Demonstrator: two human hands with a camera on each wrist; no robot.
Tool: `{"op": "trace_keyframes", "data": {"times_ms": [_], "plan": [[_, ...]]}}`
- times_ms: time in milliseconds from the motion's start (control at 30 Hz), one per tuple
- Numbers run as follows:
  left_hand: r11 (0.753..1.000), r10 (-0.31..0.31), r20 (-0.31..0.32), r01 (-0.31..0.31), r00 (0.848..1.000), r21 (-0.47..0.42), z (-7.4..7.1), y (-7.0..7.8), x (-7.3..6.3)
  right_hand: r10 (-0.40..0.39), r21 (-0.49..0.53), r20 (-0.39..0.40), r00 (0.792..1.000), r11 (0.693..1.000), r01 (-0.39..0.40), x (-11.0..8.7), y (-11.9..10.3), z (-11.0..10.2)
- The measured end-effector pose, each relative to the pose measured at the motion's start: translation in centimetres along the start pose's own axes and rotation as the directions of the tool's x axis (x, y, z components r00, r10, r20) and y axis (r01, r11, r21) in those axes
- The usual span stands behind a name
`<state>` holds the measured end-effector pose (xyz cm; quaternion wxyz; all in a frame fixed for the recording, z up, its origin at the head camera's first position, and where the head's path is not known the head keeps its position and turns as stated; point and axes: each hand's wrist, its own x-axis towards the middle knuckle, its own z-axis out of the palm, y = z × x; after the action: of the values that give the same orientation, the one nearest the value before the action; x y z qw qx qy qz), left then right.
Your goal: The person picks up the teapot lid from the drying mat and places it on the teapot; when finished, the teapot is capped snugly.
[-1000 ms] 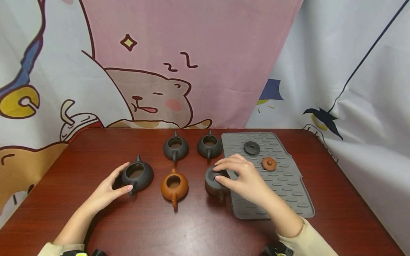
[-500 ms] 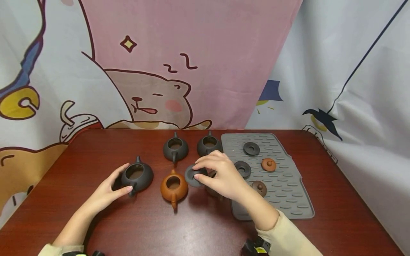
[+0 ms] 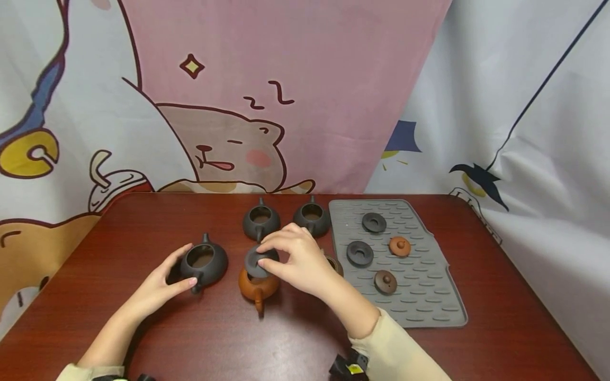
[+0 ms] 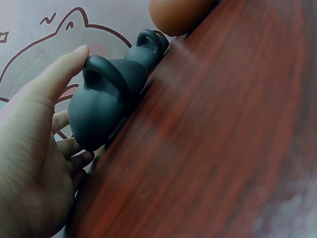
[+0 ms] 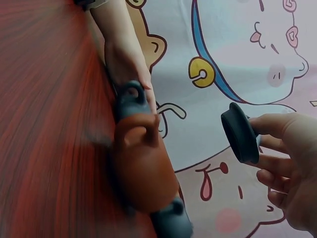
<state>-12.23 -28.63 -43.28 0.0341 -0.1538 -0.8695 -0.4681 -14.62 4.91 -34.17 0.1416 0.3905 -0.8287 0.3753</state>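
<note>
In the head view my left hand (image 3: 159, 280) holds a dark grey teapot (image 3: 217, 263) without a lid, standing on the table at left. The left wrist view shows the thumb at the handle of this dark teapot (image 4: 96, 116) and fingers round its far side. My right hand (image 3: 302, 259) pinches a dark grey lid (image 3: 254, 263) by its top, above an orange teapot (image 3: 259, 288) and hiding part of its opening. The right wrist view has the dark lid (image 5: 240, 134) tilted, apart from the orange teapot (image 5: 148, 173).
Two lidless dark teapots (image 3: 252, 225) (image 3: 324, 221) stand at the back. A brown pot (image 3: 336, 264) is mostly hidden behind the right hand. On a grey mat (image 3: 419, 280) lie two dark lids (image 3: 360, 260) (image 3: 374, 228), an orange lid (image 3: 400, 252) and a brown lid (image 3: 385, 288).
My right hand has lifted the dark lid off the brown pot's place and carried it left to above the orange teapot. The left hand stays on its teapot.
</note>
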Motion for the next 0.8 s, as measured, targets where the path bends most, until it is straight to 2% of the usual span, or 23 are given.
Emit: {"op": "trace_keyframes", "data": {"times_ms": [367,633,800], "plan": [[1.000,-0.005,-0.001,0.005,1.000,0.005,0.0,0.1,0.0,-0.006,-0.036,-0.011,1.000,0.999,0.006,2.3,-0.9,2.9],[0.998,-0.063,0.017,0.063,0.998,0.009,0.0,0.2,0.0,0.011,-0.085,-0.018,1.000,0.996,-0.012,3.6,-1.3,4.8],[0.997,-0.074,0.030,0.074,0.997,0.001,-0.1,0.3,0.1,0.030,-0.114,-0.025,0.999,0.993,-0.033,4.5,-1.4,6.0]]}}
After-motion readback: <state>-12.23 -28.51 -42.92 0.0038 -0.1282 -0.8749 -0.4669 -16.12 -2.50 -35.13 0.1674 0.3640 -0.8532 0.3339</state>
